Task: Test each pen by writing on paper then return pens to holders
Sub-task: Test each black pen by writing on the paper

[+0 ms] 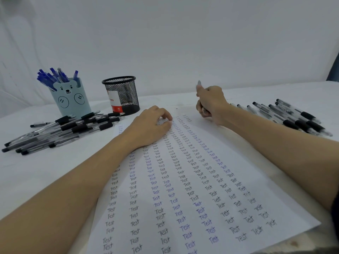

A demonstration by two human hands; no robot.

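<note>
Right hand (211,103): fingers curled round a clear pen (199,84), raised at the far end of the white paper sheet (238,171). Left hand (152,127): fingers bent, pressing the sheet flat. Columns of "Test" nearly fill it. Black pens lie loose on the desk (36,171) left (60,132) and right (297,116); black mesh holder (121,96) contents unclear, blue bear holder (70,99) stocked. Pen tip hidden.

The paper (192,189) is filled with columns of handwritten "Test" in black and blue. Beyond its far-left corner, a box (114,101) inside the mesh holder (122,95) shows "40 PCS".
</note>
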